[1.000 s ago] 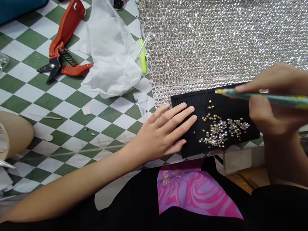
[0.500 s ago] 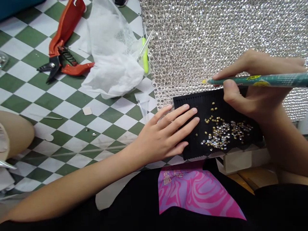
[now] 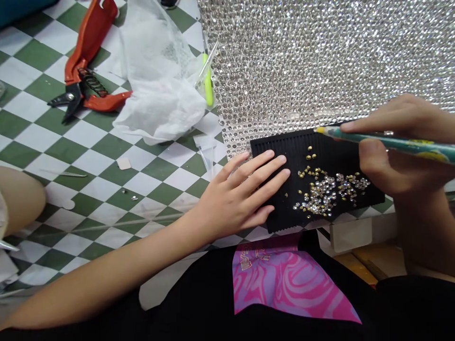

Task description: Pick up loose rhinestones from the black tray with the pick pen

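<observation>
My left hand (image 3: 245, 192) lies flat with spread fingers on the left end of a black ridged tray (image 3: 280, 218). In my right hand (image 3: 405, 147) is a green pencil (image 3: 387, 141) with a yellow tip, pinched between thumb and fingers. Its tip is over the tray's far edge. Loose rhinestones (image 3: 322, 196), some clear side up and some gold side up, are scattered on the tray. Beyond it spreads a sheet covered with rows of silver rhinestones (image 3: 302, 61); the tray's far edge meets its near rows.
Red-handled pruning shears (image 3: 81, 71) and a crumpled white bag (image 3: 159, 90) lie on the checkered tablecloth (image 3: 95, 177). A yellow-green handled tool (image 3: 208, 83) rests against the rhinestone sheet. At the left edge stands a beige round container (image 3: 24, 201).
My right hand and the pencil have moved right and nearer to me, from over the rhinestone sheet to the tray's far edge. My left hand keeps its place on the tray.
</observation>
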Available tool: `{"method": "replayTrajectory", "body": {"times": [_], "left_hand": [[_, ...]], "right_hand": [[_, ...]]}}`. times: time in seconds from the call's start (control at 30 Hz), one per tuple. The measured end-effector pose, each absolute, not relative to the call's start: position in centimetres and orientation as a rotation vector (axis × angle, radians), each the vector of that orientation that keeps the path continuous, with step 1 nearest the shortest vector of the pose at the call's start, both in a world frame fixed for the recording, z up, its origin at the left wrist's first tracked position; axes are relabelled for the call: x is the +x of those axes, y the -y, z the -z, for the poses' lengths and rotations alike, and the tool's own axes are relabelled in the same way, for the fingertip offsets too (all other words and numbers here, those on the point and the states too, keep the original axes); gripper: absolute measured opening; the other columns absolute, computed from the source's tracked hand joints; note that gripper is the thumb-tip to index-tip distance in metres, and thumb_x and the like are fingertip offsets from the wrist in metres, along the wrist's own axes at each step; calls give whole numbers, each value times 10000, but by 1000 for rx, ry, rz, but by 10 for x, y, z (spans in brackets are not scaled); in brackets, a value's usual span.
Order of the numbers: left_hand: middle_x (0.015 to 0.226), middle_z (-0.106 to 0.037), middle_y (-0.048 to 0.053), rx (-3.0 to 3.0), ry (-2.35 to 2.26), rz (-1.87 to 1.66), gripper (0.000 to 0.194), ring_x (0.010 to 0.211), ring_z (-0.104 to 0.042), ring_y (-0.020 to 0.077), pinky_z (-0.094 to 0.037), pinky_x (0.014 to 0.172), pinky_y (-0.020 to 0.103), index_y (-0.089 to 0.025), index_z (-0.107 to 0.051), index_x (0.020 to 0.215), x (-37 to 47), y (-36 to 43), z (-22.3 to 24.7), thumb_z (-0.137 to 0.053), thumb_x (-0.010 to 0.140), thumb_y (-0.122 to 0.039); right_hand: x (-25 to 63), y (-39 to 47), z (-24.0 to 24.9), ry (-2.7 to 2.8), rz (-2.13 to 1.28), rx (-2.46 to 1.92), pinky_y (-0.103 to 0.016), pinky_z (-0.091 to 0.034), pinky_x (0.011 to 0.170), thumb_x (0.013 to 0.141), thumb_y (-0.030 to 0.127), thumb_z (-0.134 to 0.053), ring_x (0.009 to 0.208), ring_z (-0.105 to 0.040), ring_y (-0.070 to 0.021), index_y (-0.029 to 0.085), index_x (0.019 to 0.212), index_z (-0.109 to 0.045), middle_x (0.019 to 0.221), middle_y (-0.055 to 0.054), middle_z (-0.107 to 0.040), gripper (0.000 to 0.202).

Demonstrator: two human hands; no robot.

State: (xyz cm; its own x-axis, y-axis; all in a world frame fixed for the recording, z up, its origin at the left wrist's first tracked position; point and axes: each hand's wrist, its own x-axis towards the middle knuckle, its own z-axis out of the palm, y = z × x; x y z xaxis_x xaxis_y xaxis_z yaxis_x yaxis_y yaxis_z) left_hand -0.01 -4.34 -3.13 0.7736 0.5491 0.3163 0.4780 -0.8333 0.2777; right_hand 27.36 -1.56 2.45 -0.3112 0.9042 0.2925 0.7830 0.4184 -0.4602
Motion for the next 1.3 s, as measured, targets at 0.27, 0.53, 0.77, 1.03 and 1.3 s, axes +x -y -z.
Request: {"method": "replayTrajectory", "body": {"times": [0.27,0.53,0.77,1.03,1.3], "left_hand": [[1479,-512,72,2804,-822,-572,499,1404,-430,220,-273,1225,363,-149,-445,1430,0,44,32,-375,991,-376],[1486,-505,70,2790,-829,-577,499,1409,-422,220,-282,1218,362,-152,-445,1429,0,44,31,-374,992,-382],[1485,-506,69,2795,-827,-573,498,1407,-423,222,-282,1216,364,-151,-447,1428,1,44,32,-369,994,-383],[1477,-514,71,2801,-831,-568,498,1406,-430,219,-286,1223,359,-151,-447,1427,0,43,31,-392,984,-371],[1477,-515,68,2801,-827,-574,491,1398,-436,220,-282,1220,358,-149,-446,1425,1,43,31,-400,983,-358]], "right_hand": [[256,-5,-14,2267,-184,-1217,-212,-553,829,839,119,-623,860,-662,-60,164,982,-684,947,23,-712,162],[253,-6,-17,2333,-157,-1250,-211,-566,871,876,149,-604,894,-673,-59,166,986,-673,962,34,-714,130],[258,-4,-17,2263,-177,-1267,-236,-568,830,858,131,-610,867,-669,-73,166,977,-691,948,17,-712,148],[273,9,-19,2160,-181,-1305,-276,-486,687,817,140,-636,779,-645,-100,217,988,-724,912,-5,-710,207],[272,49,-47,2356,-407,-1339,-221,-378,534,790,150,-565,621,-477,-36,220,842,-659,681,23,-558,128]]}}
